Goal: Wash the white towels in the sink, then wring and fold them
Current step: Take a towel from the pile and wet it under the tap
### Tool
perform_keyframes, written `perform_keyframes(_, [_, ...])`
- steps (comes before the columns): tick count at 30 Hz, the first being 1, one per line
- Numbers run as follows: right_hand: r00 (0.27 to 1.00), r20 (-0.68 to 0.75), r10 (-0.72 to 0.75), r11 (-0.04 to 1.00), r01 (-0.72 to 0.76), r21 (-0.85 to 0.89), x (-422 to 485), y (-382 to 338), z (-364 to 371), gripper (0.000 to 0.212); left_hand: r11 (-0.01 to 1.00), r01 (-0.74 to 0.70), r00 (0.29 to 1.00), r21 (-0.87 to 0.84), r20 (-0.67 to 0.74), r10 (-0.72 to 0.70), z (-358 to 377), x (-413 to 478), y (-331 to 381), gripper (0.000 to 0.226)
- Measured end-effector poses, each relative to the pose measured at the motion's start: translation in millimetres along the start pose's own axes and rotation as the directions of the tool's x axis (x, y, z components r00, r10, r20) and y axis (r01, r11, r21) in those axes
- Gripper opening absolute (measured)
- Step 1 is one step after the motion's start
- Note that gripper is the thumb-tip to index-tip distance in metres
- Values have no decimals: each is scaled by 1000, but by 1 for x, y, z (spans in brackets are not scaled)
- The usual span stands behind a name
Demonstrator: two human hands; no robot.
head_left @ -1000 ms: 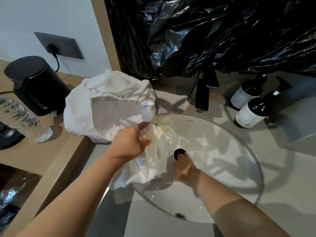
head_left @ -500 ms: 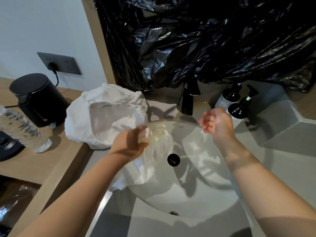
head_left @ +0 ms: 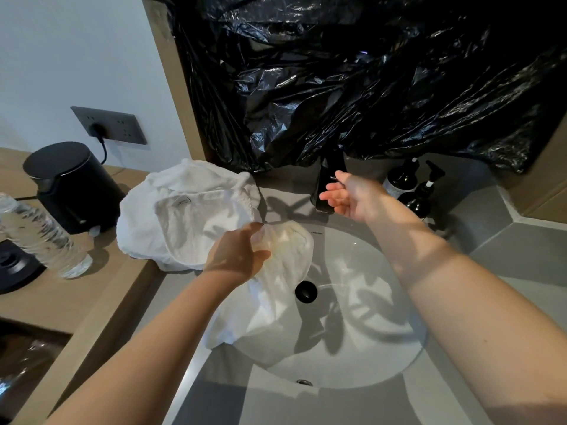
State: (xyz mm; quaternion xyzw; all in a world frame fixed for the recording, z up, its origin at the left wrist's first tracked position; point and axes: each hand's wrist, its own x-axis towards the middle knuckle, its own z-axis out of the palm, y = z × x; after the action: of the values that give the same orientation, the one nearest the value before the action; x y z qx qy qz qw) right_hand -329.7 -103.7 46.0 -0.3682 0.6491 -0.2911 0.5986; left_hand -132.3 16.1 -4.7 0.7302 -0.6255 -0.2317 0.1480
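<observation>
A white towel (head_left: 276, 289) hangs over the left rim of the white oval sink (head_left: 383, 348), and my left hand (head_left: 236, 256) grips its bunched upper part. A larger heap of white towels (head_left: 184, 216) lies on the counter to the left of the basin. My right hand (head_left: 346, 194) is raised with fingers spread, right at the black faucet (head_left: 329, 176) behind the basin; I cannot tell if it touches it. The black drain plug (head_left: 306, 290) sits in the bowl. No water is seen running.
Two dark pump bottles (head_left: 414, 191) stand right of the faucet. A black kettle (head_left: 72, 185) and a clear water bottle (head_left: 43, 237) are on the wooden counter at left. Black plastic sheeting (head_left: 368, 81) covers the wall behind the sink.
My right hand left the drain plug in the bowl, rose and moved back to the faucet. My left hand has kept its hold on the towel at the rim.
</observation>
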Motion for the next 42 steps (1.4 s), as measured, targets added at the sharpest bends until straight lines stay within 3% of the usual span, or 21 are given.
perform_keyframes(4, [996,-73,-59,994,65,90,6,-2,-8,27,1000,-22,1000,-22,1,22,-1,1,-3,52])
perform_keyframes(8, [965,-225,-138,966,181,186,15,4,-25,34,999,-26,1000,-29,-4,26,-2,3,-6,53])
perform_keyframes(19, [926,-333,-178,950,250,188,16,6,-23,31,994,-4,1000,-112,-11,2,1,8,-6,57])
perform_keyframes(31, [900,-363,-242,907,343,246,14,-5,-16,28,989,60,997,-137,-31,-65,1,5,-11,53])
perform_keyframes(35, [910,-378,-170,935,270,228,23,-25,-11,34,988,71,996,-140,-48,-79,0,9,-18,48])
perform_keyframes(42, [925,-307,-223,917,306,257,24,-19,-13,34,987,58,997,-150,-42,-65,3,14,-21,46])
